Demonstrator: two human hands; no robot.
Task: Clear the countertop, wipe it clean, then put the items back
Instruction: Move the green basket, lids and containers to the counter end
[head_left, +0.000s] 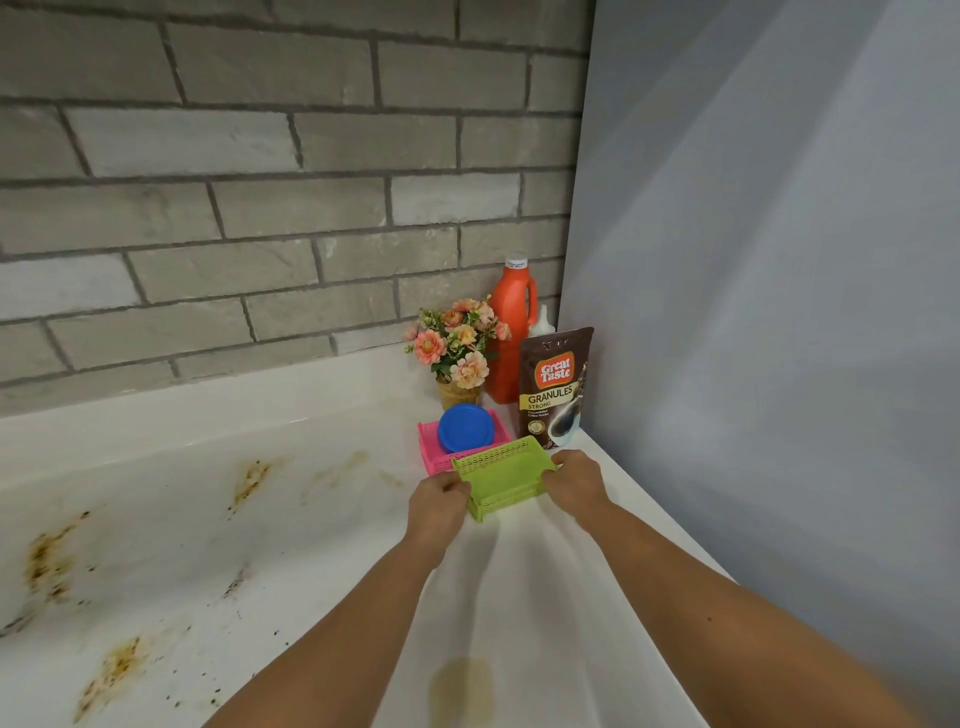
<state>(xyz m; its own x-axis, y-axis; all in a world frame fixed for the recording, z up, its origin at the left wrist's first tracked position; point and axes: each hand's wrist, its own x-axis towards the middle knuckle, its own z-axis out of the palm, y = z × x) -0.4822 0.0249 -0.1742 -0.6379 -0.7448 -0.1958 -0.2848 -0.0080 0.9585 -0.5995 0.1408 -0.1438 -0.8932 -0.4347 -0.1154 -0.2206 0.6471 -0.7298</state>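
A small green plastic basket sits tilted on the white countertop near its right end. My left hand grips the basket's left side and my right hand grips its right side. Just behind it lies a pink basket with a blue round lid in it. A brown coffee granules pouch stands upright behind the green basket. Brown stains mark the countertop on the left and a yellowish one lies near the front.
A vase of pink flowers, an orange bottle and a small white bottle stand in the back right corner. A grey brick wall runs behind; a plain grey wall closes the right side.
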